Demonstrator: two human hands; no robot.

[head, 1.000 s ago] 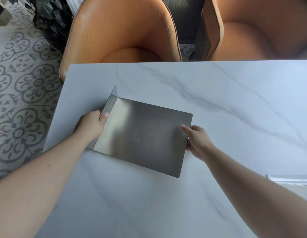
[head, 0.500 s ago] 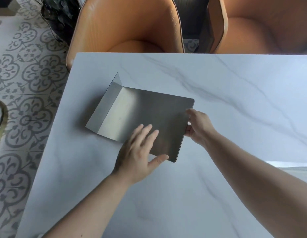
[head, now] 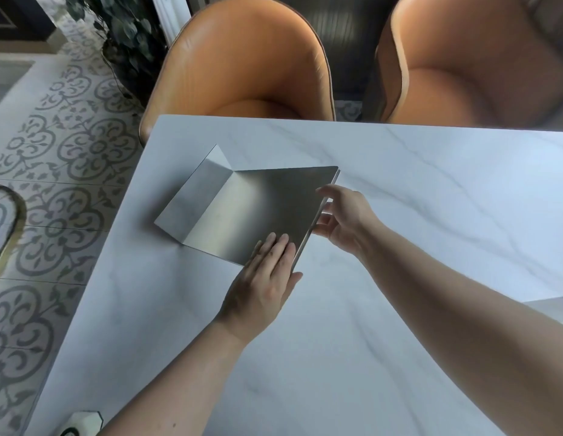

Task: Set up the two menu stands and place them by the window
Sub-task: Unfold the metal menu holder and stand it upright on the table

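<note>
At centre frame the metal menu stand (head: 258, 209) now tilts, its right edge lifted off the marble table (head: 431, 190). The right hand (head: 343, 221) grips that edge; the left hand (head: 261, 284), fingers flat, has slid onto the near corner.

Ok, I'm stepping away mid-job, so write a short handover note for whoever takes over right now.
Left hand: flat, palm down on the near corner of the metal menu stand.
Right hand: gripping the stand's right edge, which looks lifted.
Stand: lying on the marble table, its folded flap at the left.
Done: nothing standing yet.
Left: stand it up, find the second stand (not in view), place both by the window.
</note>
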